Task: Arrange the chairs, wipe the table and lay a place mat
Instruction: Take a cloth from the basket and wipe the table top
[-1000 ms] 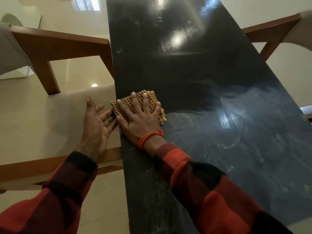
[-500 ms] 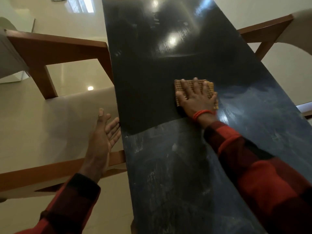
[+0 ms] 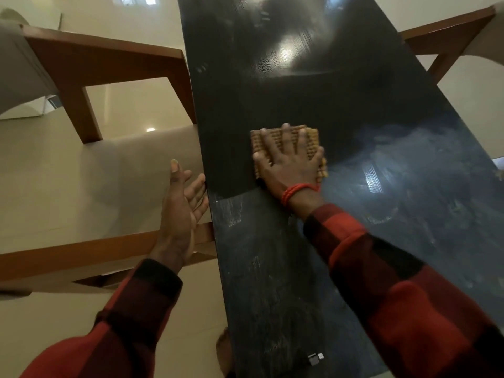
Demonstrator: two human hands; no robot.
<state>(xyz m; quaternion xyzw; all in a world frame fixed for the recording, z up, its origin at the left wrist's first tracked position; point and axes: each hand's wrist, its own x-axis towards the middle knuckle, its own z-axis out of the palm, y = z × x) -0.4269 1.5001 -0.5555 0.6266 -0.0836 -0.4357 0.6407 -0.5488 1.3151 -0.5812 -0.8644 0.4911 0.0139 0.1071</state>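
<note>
A long, glossy black table (image 3: 341, 85) runs from 6 o'clock up to 12 o'clock, seen from above by the person who stands at its near end. Its near half is streaked and dusty; the far half shines with reflected lights.

The right hand (image 3: 290, 165), just right of centre, lies flat on a tan, waffle-textured cloth (image 3: 313, 140), fingers spread and straight, pressing it to the tabletop. The cloth sits at about mid-width of the table, closer to its left edge, its corners showing past the fingers at 12 and 3 o'clock of the hand. A red bead bracelet (image 3: 296, 190) circles the wrist above a red and black checked sleeve (image 3: 409, 296).

The left hand (image 3: 181, 203), at 9 o'clock of the cloth, hovers open beside the table's left edge, palm turned toward it, fingers relaxed, holding nothing.

A brown wooden chair (image 3: 90, 64) with a pale seat stands at 10 o'clock, against the table's left side. Another wooden chair (image 3: 447, 36) shows at 2 o'clock.
</note>
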